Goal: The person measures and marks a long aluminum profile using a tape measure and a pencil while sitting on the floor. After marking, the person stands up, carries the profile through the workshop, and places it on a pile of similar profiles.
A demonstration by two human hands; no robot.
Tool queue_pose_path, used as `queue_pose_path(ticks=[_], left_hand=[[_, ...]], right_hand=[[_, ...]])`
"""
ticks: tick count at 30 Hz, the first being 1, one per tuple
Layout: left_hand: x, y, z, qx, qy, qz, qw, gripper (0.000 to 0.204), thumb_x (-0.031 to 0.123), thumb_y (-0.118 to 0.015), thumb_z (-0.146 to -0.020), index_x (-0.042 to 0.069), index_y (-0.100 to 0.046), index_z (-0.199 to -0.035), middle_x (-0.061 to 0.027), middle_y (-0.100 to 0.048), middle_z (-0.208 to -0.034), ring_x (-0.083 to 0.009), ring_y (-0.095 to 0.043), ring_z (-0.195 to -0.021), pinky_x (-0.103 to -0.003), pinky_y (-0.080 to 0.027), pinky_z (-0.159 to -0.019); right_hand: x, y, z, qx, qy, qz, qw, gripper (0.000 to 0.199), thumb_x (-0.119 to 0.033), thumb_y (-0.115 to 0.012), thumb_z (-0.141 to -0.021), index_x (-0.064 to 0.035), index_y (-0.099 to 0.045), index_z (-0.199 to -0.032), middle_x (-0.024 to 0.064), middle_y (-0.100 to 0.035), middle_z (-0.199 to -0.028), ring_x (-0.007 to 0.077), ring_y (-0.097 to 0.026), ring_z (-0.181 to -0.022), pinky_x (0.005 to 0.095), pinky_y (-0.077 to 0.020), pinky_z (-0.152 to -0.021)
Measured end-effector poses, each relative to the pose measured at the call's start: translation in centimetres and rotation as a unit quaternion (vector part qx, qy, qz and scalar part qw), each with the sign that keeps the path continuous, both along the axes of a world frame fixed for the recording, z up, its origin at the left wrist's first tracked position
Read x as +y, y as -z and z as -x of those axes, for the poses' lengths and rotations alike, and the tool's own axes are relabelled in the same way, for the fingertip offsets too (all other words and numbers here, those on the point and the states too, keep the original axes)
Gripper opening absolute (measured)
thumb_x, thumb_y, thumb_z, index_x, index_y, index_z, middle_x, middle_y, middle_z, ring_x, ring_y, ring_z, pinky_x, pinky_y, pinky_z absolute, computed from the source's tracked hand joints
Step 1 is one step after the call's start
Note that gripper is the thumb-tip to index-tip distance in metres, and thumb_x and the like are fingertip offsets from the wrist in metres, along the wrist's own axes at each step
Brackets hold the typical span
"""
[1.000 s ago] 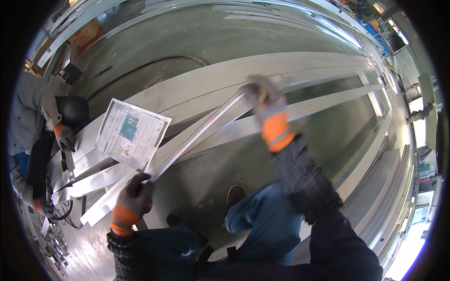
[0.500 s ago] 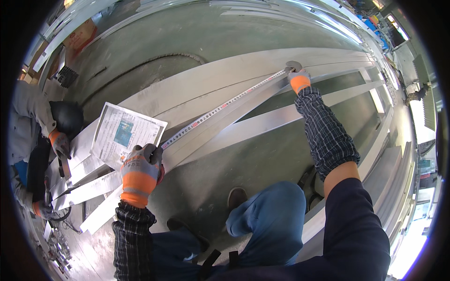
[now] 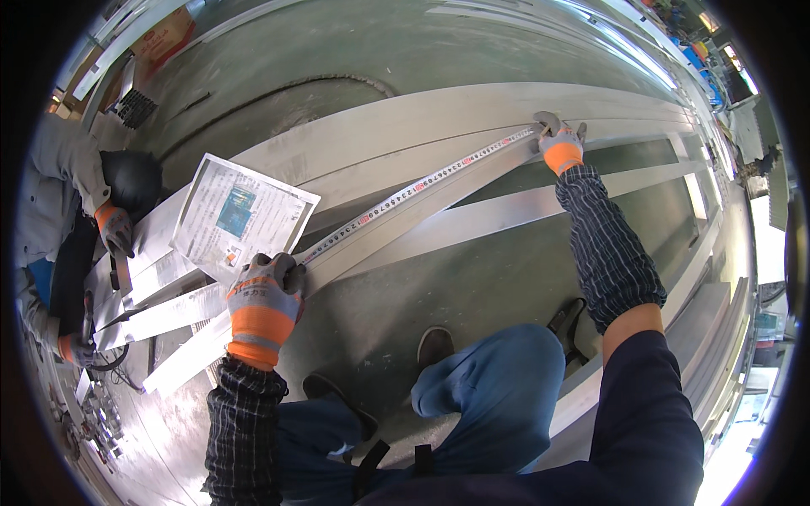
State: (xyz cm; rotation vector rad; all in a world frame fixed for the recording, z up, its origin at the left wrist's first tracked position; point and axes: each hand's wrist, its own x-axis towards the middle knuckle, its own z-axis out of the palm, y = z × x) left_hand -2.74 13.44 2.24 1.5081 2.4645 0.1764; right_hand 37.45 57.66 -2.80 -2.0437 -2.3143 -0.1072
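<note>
Stretching a tape along metal

The left hand gripped one end of the measuring tape, and the right hand pressed its far end down. The tape lay taut along a long metal strip, beside a printed sheet. A co-worker crouched at left.

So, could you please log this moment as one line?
left hand: pins tape measure end | right hand: holds far end | tape: stretched along metal strip | printed sheet: beside left hand
</note>
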Motion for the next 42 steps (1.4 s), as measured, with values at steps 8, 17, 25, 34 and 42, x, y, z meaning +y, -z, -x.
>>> queue_pose_path(ticks=[8, 17, 25, 34, 42], left_hand=[[0.4, 1.0, 0.0, -0.010, 0.002, -0.033, 0.999, 0.021, 0.036, -0.070, -0.095, 0.017, -0.076, -0.102, -0.0135, -0.071, -0.103, -0.0372, -0.071, -0.095, -0.050, -0.056, -0.083], [-0.3, 1.3, 0.4, -0.023, 0.002, -0.063, 0.998, 0.019, 0.032, -0.069, -0.097, 0.014, -0.074, -0.099, -0.0169, -0.069, -0.102, -0.0423, -0.068, -0.091, -0.052, -0.055, -0.079], [-0.8, 2.6, 1.2, -0.085, -0.004, -0.125, 0.989, 0.020, 0.028, -0.068, -0.097, 0.010, -0.075, -0.103, -0.0202, -0.069, -0.103, -0.0446, -0.067, -0.093, -0.053, -0.055, -0.081], [-1.1, 3.4, 2.0, -0.124, -0.003, -0.172, 0.977, 0.016, 0.021, -0.070, -0.093, 0.006, -0.074, -0.097, -0.0218, -0.069, -0.096, -0.0455, -0.067, -0.090, -0.053, -0.053, -0.080], [-1.1, 4.0, 1.8, -0.126, -0.008, -0.173, 0.977, 0.016, 0.021, -0.071, -0.093, 0.005, -0.074, -0.097, -0.0215, -0.069, -0.095, -0.0457, -0.066, -0.089, -0.053, -0.053, -0.080]], right_hand=[[0.5, 1.2, 0.2, 0.187, 0.005, -0.075, 0.979, 0.036, -0.034, -0.060, -0.102, -0.0196, -0.066, -0.134, 0.0140, -0.077, -0.117, 0.0239, -0.072, -0.111, 0.0416, -0.0415, -0.111], [-21.0, -5.4, 9.1, 0.554, -0.193, 0.118, 0.801, 0.024, -0.016, -0.055, -0.107, 0.0015, -0.070, -0.113, 0.0058, -0.071, -0.087, 0.0122, -0.064, -0.075, 0.0293, -0.0523, -0.071], [-20.5, -0.9, 12.0, 0.517, -0.305, 0.103, 0.793, 0.010, -0.001, -0.063, -0.097, -0.0024, -0.066, -0.107, 0.0072, -0.072, -0.093, 0.0113, -0.066, -0.081, 0.0294, -0.0548, -0.071], [-20.9, -0.2, 13.0, 0.472, -0.301, 0.098, 0.823, 0.012, -0.001, -0.067, -0.094, -0.0027, -0.066, -0.105, 0.0080, -0.072, -0.093, 0.0119, -0.066, -0.083, 0.0310, -0.0550, -0.073], [-21.1, -0.2, 12.8, 0.480, -0.291, 0.106, 0.821, 0.006, -0.002, -0.062, -0.096, -0.0003, -0.064, -0.102, 0.0059, -0.072, -0.091, 0.0086, -0.061, -0.080, 0.0280, -0.0531, -0.072]])
